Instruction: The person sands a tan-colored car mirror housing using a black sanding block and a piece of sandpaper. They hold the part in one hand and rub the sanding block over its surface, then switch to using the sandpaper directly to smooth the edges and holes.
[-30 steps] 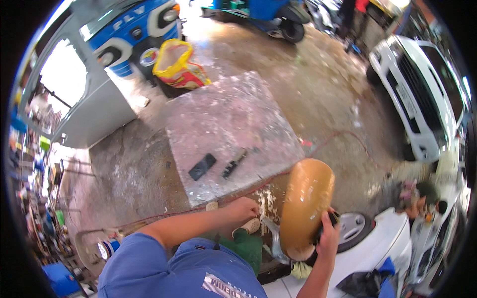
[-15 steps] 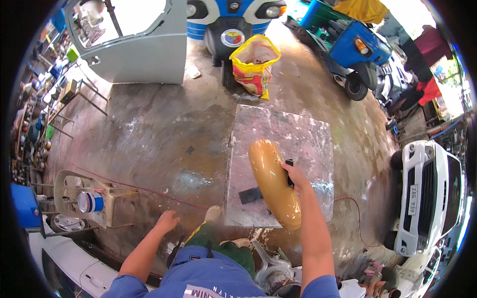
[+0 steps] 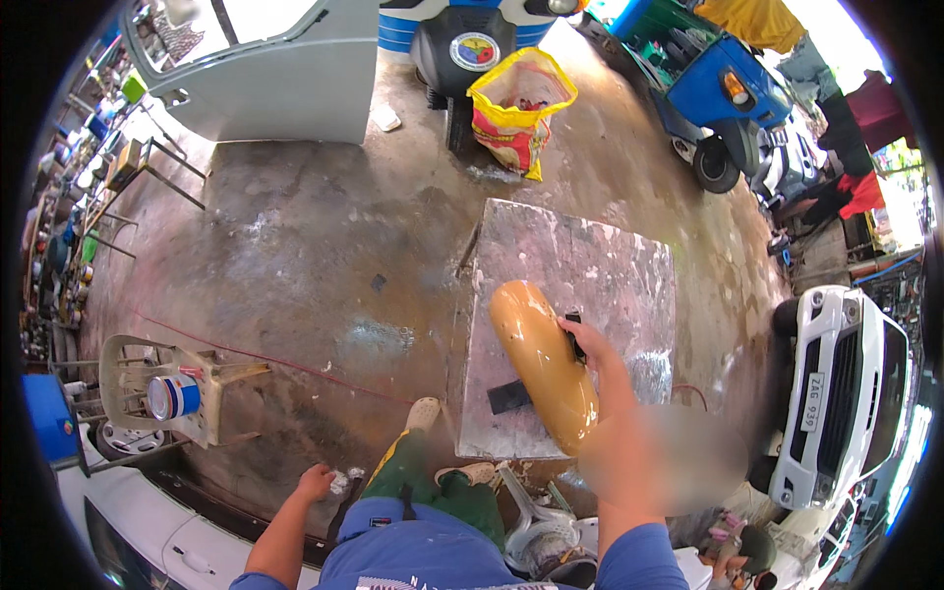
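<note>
A glossy yellow-tan curved mudguard (image 3: 541, 359) slants over a stained square tabletop (image 3: 639, 305). At its right edge my right hand (image 3: 587, 344) is closed, fingers round a black part (image 3: 574, 329) there; whether that part belongs to the mudguard I cannot tell. A flat black piece (image 3: 508, 396) lies on the tabletop, partly covered by the mudguard. My left hand (image 3: 317, 482) hangs low on the left, its fingers curled with nothing visible in them. Beside it is a crumpled whitish thing (image 3: 344, 482).
A yellow-rimmed sack (image 3: 516, 118) stands beyond the table, before a blue and white vehicle. A grey vehicle door (image 3: 285, 103) is at far left. A beige plastic chair (image 3: 147, 388) bears a can (image 3: 174, 396). A white car (image 3: 836, 393) stands right; a red hose (image 3: 275, 359) crosses the floor.
The view has shifted, so the table sits slightly further right. My left hand has dropped lower. My right hand keeps its hold at the mudguard's edge.
</note>
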`<act>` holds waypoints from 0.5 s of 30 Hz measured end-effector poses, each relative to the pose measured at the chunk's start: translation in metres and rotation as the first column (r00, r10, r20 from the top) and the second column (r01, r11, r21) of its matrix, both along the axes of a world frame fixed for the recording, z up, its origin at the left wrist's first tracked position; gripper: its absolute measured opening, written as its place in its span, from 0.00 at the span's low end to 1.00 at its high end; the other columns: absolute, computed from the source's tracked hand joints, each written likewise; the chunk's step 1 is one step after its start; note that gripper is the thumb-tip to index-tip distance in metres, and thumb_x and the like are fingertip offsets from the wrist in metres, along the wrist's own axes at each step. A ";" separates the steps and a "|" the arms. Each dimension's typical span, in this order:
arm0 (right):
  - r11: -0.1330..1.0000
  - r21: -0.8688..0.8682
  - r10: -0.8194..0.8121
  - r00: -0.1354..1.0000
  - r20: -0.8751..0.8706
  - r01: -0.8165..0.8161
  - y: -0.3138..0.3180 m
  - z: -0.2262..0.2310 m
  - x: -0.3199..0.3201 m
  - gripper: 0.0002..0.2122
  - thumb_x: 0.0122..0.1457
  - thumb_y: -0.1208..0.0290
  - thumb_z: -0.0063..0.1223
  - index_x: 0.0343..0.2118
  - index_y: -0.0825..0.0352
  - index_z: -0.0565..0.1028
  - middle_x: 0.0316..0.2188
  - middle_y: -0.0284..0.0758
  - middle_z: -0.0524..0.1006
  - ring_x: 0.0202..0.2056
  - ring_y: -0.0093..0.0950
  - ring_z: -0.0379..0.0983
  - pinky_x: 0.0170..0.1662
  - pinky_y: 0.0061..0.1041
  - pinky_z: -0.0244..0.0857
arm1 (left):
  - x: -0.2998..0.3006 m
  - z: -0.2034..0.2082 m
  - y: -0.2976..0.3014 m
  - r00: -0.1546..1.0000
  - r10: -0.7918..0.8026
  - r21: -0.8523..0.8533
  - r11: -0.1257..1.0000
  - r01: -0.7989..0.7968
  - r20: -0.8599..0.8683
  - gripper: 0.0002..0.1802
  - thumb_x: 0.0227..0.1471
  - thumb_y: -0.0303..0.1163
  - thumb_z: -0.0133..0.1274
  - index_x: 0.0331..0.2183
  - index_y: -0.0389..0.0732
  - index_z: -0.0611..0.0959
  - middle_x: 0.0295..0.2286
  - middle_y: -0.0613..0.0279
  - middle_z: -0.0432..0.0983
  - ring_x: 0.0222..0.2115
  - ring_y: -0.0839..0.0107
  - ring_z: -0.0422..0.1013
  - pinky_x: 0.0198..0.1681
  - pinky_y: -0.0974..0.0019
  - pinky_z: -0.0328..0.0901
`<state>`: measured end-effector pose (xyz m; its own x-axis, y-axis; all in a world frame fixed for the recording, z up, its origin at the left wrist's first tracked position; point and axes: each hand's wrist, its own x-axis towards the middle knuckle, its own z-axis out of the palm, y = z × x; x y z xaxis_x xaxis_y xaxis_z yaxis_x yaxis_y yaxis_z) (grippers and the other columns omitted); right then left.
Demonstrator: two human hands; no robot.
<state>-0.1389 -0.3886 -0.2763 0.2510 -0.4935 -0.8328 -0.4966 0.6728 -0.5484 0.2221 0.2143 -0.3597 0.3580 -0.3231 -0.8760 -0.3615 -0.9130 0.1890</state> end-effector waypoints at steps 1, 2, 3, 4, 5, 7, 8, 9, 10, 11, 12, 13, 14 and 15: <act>0.988 -0.126 0.082 0.994 -0.067 -0.090 -0.002 -0.003 -0.003 0.16 0.62 0.55 0.55 0.37 0.65 0.79 0.32 0.31 0.80 0.32 0.26 0.76 0.37 0.30 0.68 | 0.001 0.000 -0.003 1.000 -0.013 -0.015 1.000 0.013 -0.011 0.27 0.54 0.45 0.57 0.51 0.38 0.80 0.46 0.48 0.79 0.50 0.52 0.73 0.53 0.56 0.66; 0.952 -0.242 0.156 0.977 -0.143 -0.188 -0.005 -0.003 -0.004 0.17 0.60 0.55 0.56 0.38 0.68 0.78 0.32 0.33 0.81 0.33 0.28 0.76 0.39 0.31 0.68 | 0.001 -0.001 -0.006 1.000 0.016 -0.055 0.998 -0.016 -0.003 0.26 0.55 0.44 0.57 0.50 0.37 0.80 0.46 0.48 0.79 0.50 0.52 0.74 0.53 0.56 0.66; 0.893 -0.345 0.216 0.949 -0.229 -0.287 -0.006 -0.003 -0.006 0.19 0.59 0.56 0.58 0.39 0.71 0.78 0.32 0.35 0.81 0.33 0.29 0.76 0.40 0.32 0.68 | 0.001 -0.003 -0.011 0.999 0.042 -0.095 0.995 -0.042 0.002 0.26 0.55 0.44 0.56 0.50 0.37 0.80 0.45 0.48 0.79 0.49 0.52 0.74 0.53 0.56 0.66; 0.864 -0.393 0.219 0.938 -0.269 -0.314 -0.003 -0.002 -0.011 0.21 0.57 0.55 0.59 0.41 0.72 0.77 0.34 0.38 0.81 0.36 0.32 0.76 0.43 0.33 0.68 | 0.002 -0.004 -0.014 0.998 0.067 -0.137 0.988 -0.066 0.004 0.25 0.55 0.43 0.56 0.49 0.36 0.81 0.45 0.48 0.79 0.49 0.52 0.74 0.53 0.56 0.66; 0.827 -0.442 0.222 0.925 -0.309 -0.346 -0.003 0.001 -0.011 0.23 0.56 0.55 0.60 0.43 0.73 0.76 0.36 0.40 0.81 0.39 0.34 0.76 0.45 0.34 0.67 | 0.002 -0.004 -0.023 0.997 0.074 -0.137 0.988 -0.076 -0.015 0.25 0.55 0.43 0.56 0.49 0.36 0.81 0.45 0.47 0.79 0.49 0.52 0.74 0.53 0.56 0.67; 0.732 -0.594 0.103 0.917 -0.386 -0.333 0.011 0.010 -0.019 0.27 0.54 0.54 0.62 0.47 0.74 0.74 0.42 0.45 0.79 0.45 0.39 0.75 0.50 0.35 0.66 | 0.002 -0.003 -0.040 0.995 0.081 -0.137 0.987 -0.088 -0.058 0.24 0.55 0.42 0.55 0.48 0.35 0.81 0.45 0.46 0.79 0.49 0.52 0.74 0.52 0.56 0.67; 0.659 -0.690 0.010 0.921 -0.390 -0.300 0.027 0.029 -0.003 0.30 0.53 0.53 0.63 0.50 0.74 0.73 0.45 0.47 0.78 0.48 0.41 0.74 0.53 0.35 0.65 | 0.007 -0.008 -0.031 0.993 0.099 -0.140 0.984 -0.107 -0.062 0.24 0.55 0.42 0.55 0.48 0.35 0.81 0.44 0.46 0.79 0.49 0.51 0.74 0.52 0.56 0.67; 0.573 -0.775 -0.086 0.921 -0.379 -0.265 0.042 0.047 0.010 0.33 0.51 0.51 0.64 0.52 0.74 0.72 0.49 0.50 0.76 0.51 0.43 0.73 0.55 0.36 0.64 | 0.013 -0.021 -0.017 0.991 0.116 -0.143 0.982 -0.124 -0.065 0.24 0.55 0.42 0.55 0.48 0.35 0.81 0.44 0.46 0.79 0.49 0.51 0.74 0.52 0.56 0.67; 0.602 -0.762 -0.094 0.926 -0.364 -0.238 0.052 0.063 0.012 0.35 0.51 0.50 0.64 0.54 0.74 0.70 0.51 0.51 0.74 0.53 0.44 0.71 0.57 0.37 0.63 | 0.017 -0.032 -0.013 0.990 0.120 -0.155 0.979 -0.131 -0.079 0.24 0.55 0.42 0.55 0.47 0.36 0.81 0.44 0.46 0.79 0.49 0.51 0.74 0.52 0.56 0.67; 0.630 -0.747 -0.113 0.926 -0.361 -0.214 0.060 0.076 0.008 0.38 0.51 0.48 0.64 0.56 0.74 0.69 0.53 0.52 0.73 0.56 0.45 0.69 0.58 0.37 0.62 | 0.017 -0.030 -0.021 0.995 0.082 -0.155 0.984 -0.091 -0.063 0.24 0.55 0.43 0.56 0.48 0.36 0.81 0.44 0.45 0.79 0.49 0.51 0.74 0.52 0.56 0.67; 0.656 -0.732 -0.140 0.924 -0.356 -0.183 0.068 0.084 0.001 0.40 0.51 0.46 0.64 0.58 0.74 0.67 0.56 0.54 0.71 0.58 0.47 0.67 0.60 0.38 0.61 | 0.015 -0.026 -0.035 0.998 0.037 -0.156 0.987 -0.044 -0.045 0.25 0.54 0.43 0.56 0.48 0.36 0.81 0.44 0.45 0.79 0.49 0.51 0.74 0.53 0.55 0.66; 0.671 -0.703 -0.121 0.901 -0.416 -0.235 0.074 0.085 -0.006 0.41 0.51 0.44 0.62 0.58 0.75 0.67 0.56 0.54 0.70 0.58 0.48 0.67 0.60 0.39 0.61 | 0.012 -0.021 -0.049 1.000 -0.008 -0.157 0.988 0.004 -0.027 0.25 0.54 0.44 0.56 0.48 0.36 0.81 0.45 0.45 0.79 0.49 0.51 0.73 0.53 0.55 0.66; 0.684 -0.672 -0.099 0.877 -0.470 -0.283 0.079 0.084 -0.011 0.42 0.52 0.42 0.61 0.58 0.76 0.67 0.56 0.55 0.70 0.57 0.49 0.67 0.60 0.40 0.61 | 0.011 -0.020 -0.059 0.997 -0.076 -0.147 0.986 0.073 -0.018 0.25 0.54 0.45 0.55 0.48 0.37 0.81 0.45 0.45 0.79 0.50 0.51 0.73 0.53 0.55 0.66; 0.698 -0.637 -0.078 0.850 -0.521 -0.327 0.085 0.083 -0.018 0.42 0.52 0.41 0.60 0.59 0.76 0.67 0.56 0.56 0.70 0.57 0.50 0.67 0.60 0.41 0.61 | 0.010 -0.019 -0.069 0.989 -0.147 -0.137 0.980 0.144 -0.009 0.26 0.54 0.45 0.55 0.48 0.37 0.81 0.45 0.45 0.78 0.50 0.51 0.73 0.54 0.54 0.66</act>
<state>-0.1566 -0.3038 -0.1930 0.0303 -0.9567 -0.2896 -0.8686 0.1182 -0.4812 0.2325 0.1454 -0.3787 0.2821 -0.4869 -0.8266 -0.4835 -0.8164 0.3159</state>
